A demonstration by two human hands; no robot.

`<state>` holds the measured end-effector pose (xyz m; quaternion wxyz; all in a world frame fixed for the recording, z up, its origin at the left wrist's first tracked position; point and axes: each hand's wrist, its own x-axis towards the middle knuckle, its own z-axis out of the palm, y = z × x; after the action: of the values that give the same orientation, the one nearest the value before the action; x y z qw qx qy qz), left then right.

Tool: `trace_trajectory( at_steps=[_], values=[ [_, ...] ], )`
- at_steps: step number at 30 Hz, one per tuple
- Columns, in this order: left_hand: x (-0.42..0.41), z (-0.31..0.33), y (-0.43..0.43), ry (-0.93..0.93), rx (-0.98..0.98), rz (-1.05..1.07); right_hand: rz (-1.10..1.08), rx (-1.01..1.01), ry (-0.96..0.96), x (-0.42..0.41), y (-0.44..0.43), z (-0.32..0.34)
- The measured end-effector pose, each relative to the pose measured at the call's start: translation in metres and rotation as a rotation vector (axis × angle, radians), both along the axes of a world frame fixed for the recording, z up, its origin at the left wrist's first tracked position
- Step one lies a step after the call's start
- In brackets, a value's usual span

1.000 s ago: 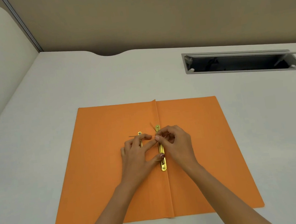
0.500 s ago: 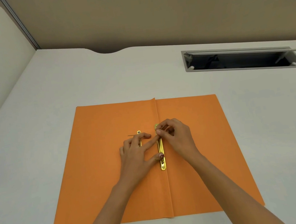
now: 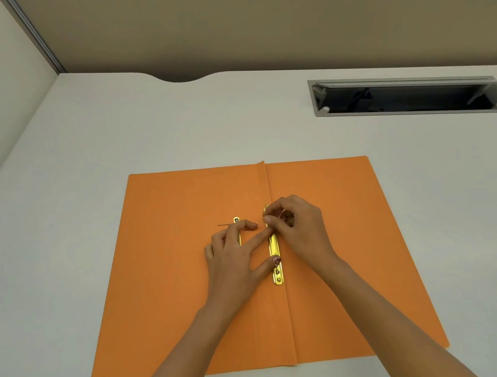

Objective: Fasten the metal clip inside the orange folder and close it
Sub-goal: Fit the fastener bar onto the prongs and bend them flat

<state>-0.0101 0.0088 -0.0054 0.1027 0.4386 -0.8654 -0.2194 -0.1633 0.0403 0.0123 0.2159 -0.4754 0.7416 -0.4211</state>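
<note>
I have both bare forearms reaching in from the near edge of the counter, converging toward the middle. My left hand (image 3: pixel 233 253) lies palm down with its fingers (image 3: pixel 247 225) spread flat, the forefinger stretched out to the right and the thumb angled to the right below it, its nail painted. My right hand (image 3: pixel 300 229) is arched above it, wrist raised, with forefinger and thumb curled together in a pinch at their tips and the other fingers tucked under.
</note>
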Motion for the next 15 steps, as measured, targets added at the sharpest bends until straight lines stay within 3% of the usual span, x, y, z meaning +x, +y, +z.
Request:
trace_trajectory(
  at_steps=[7, 15],
  values=[
    [0.000, -0.001, 0.003, -0.014, -0.038, 0.011, -0.090, -0.047, -0.011, -0.008, 0.006, -0.005],
    [0.000, -0.001, 0.004, -0.031, -0.059, 0.003, -0.100, -0.110, 0.187, -0.005, -0.001, -0.012]
  ],
)
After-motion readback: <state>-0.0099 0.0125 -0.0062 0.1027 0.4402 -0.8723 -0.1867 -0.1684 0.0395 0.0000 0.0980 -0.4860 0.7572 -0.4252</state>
